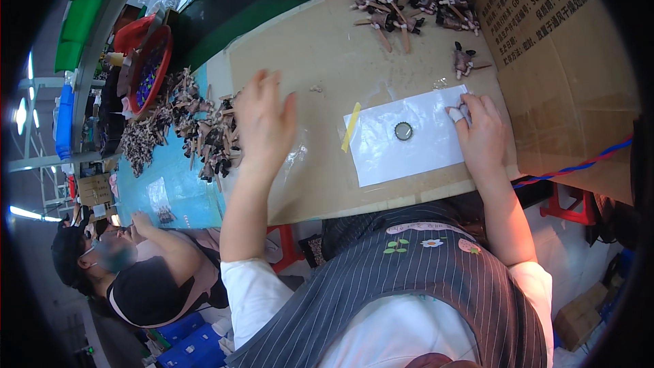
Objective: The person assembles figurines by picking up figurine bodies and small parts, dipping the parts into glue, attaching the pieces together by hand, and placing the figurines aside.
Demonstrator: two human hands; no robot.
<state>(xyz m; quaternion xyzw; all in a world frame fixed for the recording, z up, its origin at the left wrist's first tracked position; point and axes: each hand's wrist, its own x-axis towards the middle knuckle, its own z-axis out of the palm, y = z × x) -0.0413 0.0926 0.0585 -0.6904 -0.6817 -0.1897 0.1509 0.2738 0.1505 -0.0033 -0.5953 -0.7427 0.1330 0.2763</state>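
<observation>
My left hand [264,123] is raised over the brown work surface with its fingers apart and nothing seen in them. Just left of it lies a pile of small dark and pinkish pieces with tan stick-like parts [211,133]. On the right, my right hand [485,133] is at the right edge of a white sheet of paper [378,160], fingers curled and a white covering on one fingertip. What is between those fingers is too small to make out. A round bottle cap with a crimped dark green rim [403,131] lies on the sheet. Yellow tape [351,127] crosses the sheet's left edge.
More such pieces are heaped at the far right [415,0], with a single piece [464,60] nearer. A large cardboard box [558,75] borders the right side. Red basins [151,68] stand at the left. A co-worker [136,266] sits at the left by the blue mat [170,194].
</observation>
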